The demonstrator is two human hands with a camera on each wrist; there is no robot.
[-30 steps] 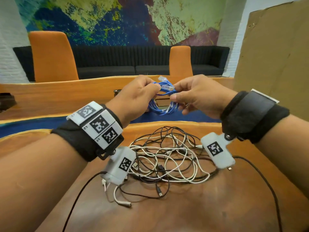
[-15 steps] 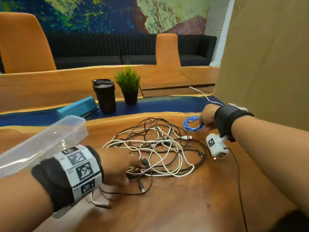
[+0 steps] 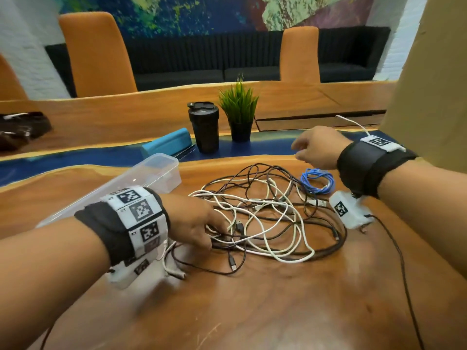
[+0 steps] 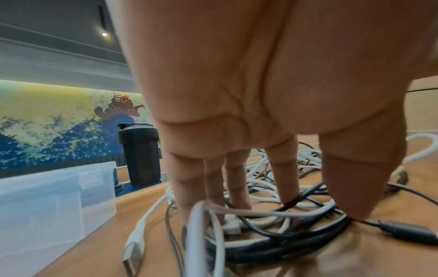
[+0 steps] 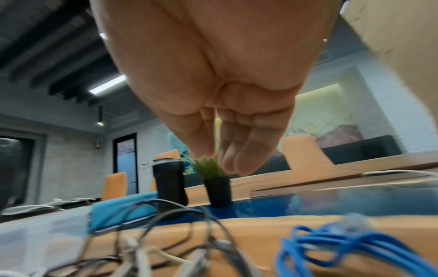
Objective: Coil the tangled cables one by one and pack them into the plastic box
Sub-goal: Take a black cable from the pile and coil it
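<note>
A tangle of white and black cables [image 3: 265, 218] lies mid-table. My left hand [image 3: 217, 236] reaches into its near left side. In the left wrist view the left hand [image 4: 320, 208] points its fingers [image 4: 286, 178] straight down among the strands, thumb and index apart, gripping nothing that I can see. A coiled blue cable [image 3: 317, 181] rests on the wood right of the tangle. My right hand [image 3: 297, 150] hovers just above and behind it, fingers relaxed and empty. The right wrist view shows the right hand [image 5: 218, 159] above the blue coil [image 5: 331, 243]. The clear plastic box [image 3: 161, 162] stands left of the tangle.
A black tumbler [image 3: 204, 127], a small potted plant [image 3: 238, 109] and a teal case [image 3: 166, 145] stand behind the cables. A cardboard panel [image 3: 429, 72] rises at the right. A thin black wire [image 3: 399, 261] trails from my right wrist camera.
Both hands held the blue coil in the air. The right hand set it down right of the tangle, let go and rose. The left hand dropped onto the tangle.
</note>
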